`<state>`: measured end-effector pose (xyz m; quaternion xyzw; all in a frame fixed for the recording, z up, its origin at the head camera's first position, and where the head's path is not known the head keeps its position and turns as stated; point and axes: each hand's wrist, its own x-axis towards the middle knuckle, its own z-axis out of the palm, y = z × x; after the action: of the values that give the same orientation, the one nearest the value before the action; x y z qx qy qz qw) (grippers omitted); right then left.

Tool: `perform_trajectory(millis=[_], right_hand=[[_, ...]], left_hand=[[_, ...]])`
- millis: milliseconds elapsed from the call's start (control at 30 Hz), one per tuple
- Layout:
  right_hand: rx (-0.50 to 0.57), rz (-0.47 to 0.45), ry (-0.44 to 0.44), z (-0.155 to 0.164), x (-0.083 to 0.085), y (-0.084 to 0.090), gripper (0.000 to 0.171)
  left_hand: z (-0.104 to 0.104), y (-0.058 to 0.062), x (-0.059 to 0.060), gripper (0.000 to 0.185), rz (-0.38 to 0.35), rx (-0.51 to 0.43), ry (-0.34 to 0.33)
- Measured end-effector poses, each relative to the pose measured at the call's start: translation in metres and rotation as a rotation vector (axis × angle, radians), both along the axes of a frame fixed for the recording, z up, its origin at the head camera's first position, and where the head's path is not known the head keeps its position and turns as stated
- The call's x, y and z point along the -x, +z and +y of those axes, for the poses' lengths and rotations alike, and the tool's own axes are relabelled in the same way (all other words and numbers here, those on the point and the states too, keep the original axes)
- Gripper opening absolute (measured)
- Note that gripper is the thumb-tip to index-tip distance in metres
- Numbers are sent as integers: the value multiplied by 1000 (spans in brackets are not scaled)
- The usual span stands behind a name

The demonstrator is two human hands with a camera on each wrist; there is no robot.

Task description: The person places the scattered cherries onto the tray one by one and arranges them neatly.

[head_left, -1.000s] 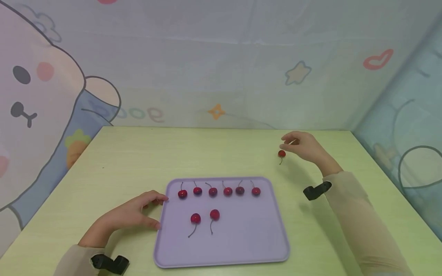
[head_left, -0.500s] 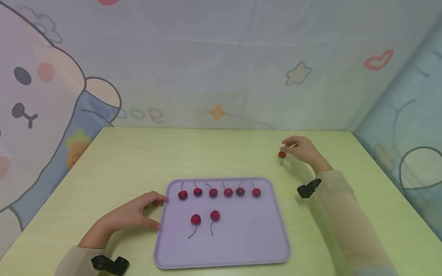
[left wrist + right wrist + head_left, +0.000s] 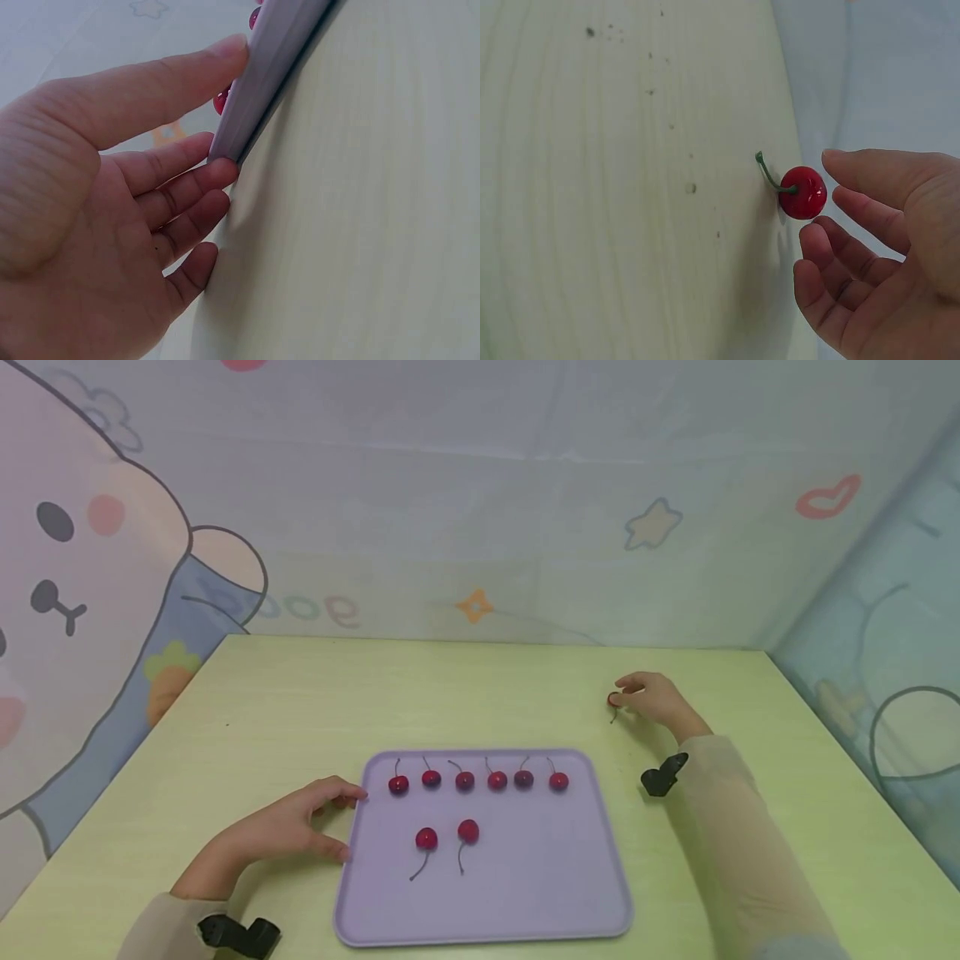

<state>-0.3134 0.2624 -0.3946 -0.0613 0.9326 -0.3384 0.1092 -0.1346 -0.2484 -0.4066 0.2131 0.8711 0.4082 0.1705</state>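
My right hand (image 3: 658,699) is at a single red cherry (image 3: 804,193) on the table's far right part. In the right wrist view the cherry, with its curved green stem, sits just in front of the thumb and fingertips, which are spread around it and do not pinch it. Beside the lilac tray (image 3: 540,885), my left hand (image 3: 281,827) touches the left rim with thumb and fingertips, its fingers loosely bent. On that tray several cherries (image 3: 465,781) form a row along the back, stems pointing away. Two more cherries (image 3: 427,839) lie in front, stems toward me.
The pale yellow-green table (image 3: 300,693) ends at a printed cloth backdrop (image 3: 450,485) behind it. A black wrist camera (image 3: 665,774) sits on the right sleeve, another black camera (image 3: 240,935) on the left.
My right hand has come down and slightly toward me, closing in on the lone cherry, which it now partly hides in the head view. The left hand and tray stay in place.
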Motion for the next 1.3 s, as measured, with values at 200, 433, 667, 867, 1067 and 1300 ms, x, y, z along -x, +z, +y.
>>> perform_trajectory(millis=[200, 433, 667, 867, 1067, 1300], right_hand=[[12, -29, -6, 1, 3, -7, 53], [6, -34, -17, 0, 2, -9, 50], [-27, -7, -11, 0, 0, -7, 50], [-13, 49, 0, 0, -8, 9, 48], [31, 134, 28, -8, -14, 29, 43], [70, 198, 66, -32, -36, 53, 42]], left_hand=[[1, 1, 0, 65, -4, 3, 4], [1, -1, 1, 65, 1, 8, -2], [3, 1, 1, 65, -2, -3, -5], [3, 2, 1, 65, 9, 18, -2], [1, 3, 1, 66, 22, 19, -8], [0, 2, 1, 66, 22, 18, -7]])
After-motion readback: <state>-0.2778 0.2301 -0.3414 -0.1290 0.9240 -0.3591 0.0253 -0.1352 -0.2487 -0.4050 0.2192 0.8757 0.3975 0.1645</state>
